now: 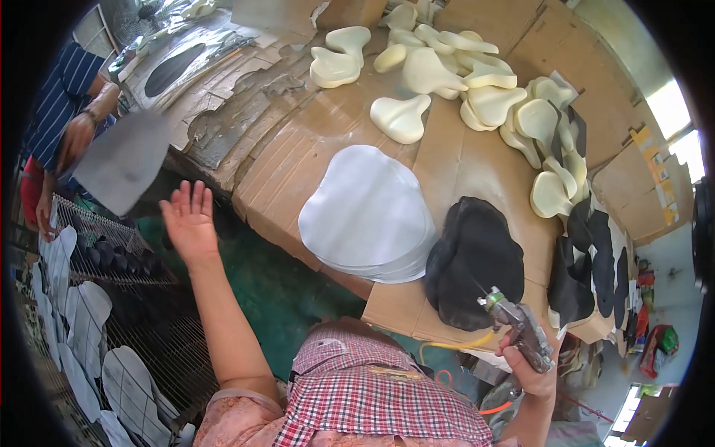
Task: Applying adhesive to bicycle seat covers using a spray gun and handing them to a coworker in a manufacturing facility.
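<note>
Red-checked garment (387, 391): covering the wearer's torso, it is filling six o'clock closest to the lens, a pink patterned sleeve (238, 419) showing at seven.
Left hand (192, 223): reaching out at nine o'clock, it is lying open, its palm showing and its fingers extended.
Grey sheet (123, 164): blurring between nine and ten o'clock, it is hovering near the left hand and in front of a co-worker (63, 97) in a striped navy shirt; whether the co-worker's fingers are touching it cannot be told.
Right hand (532, 378): closing around the grip of a spray gun (527, 335) at four o'clock, it is pointing the nozzle over the black stack.
Cardboard-covered table (279, 201): a white stack (365, 205) of rounded sheets is occupying its middle, while a black stack (477, 257) is resting just beside it, at four.
Foam pieces (428, 71): cream and saddle-shaped, they are crowding the table from twelve to two o'clock.
Black pieces (573, 283): they are draping over the table's edge at three.
Wire rack (186, 339): standing at eight, it is carrying pale grey cut-outs (134, 384).
</note>
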